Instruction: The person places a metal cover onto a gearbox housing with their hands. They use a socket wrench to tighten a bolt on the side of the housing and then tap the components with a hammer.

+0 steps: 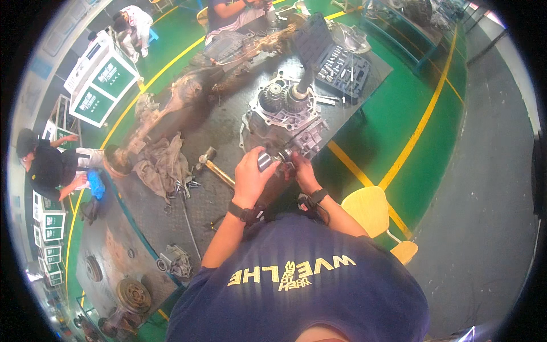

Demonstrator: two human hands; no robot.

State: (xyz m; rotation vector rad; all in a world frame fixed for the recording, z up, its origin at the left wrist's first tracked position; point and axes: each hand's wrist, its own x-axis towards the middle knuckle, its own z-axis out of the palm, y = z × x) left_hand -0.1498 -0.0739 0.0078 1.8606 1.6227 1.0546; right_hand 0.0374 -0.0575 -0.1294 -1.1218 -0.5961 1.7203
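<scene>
My left hand (252, 178) is closed around a shiny metal cylinder (265, 161), its fingers wrapped over the side. Close beside it, my right hand (304, 174) grips a small metal part with round rings (285, 154). Whether the two pieces are joined, I cannot tell. Just beyond both hands, an opened gearbox housing (268, 117) rests on the dark metal workbench (221, 132). Gear clusters (297, 98) stand upright inside it. To the left of my left hand lies a hammer (215, 167) with a light handle.
An open socket set case (348, 82) sits at the bench's far right. A long rusty axle (165, 108) and a crumpled rag (163, 165) lie leftward. A yellow chair (367, 210) stands right of me. Another person (54, 165) is at the far left.
</scene>
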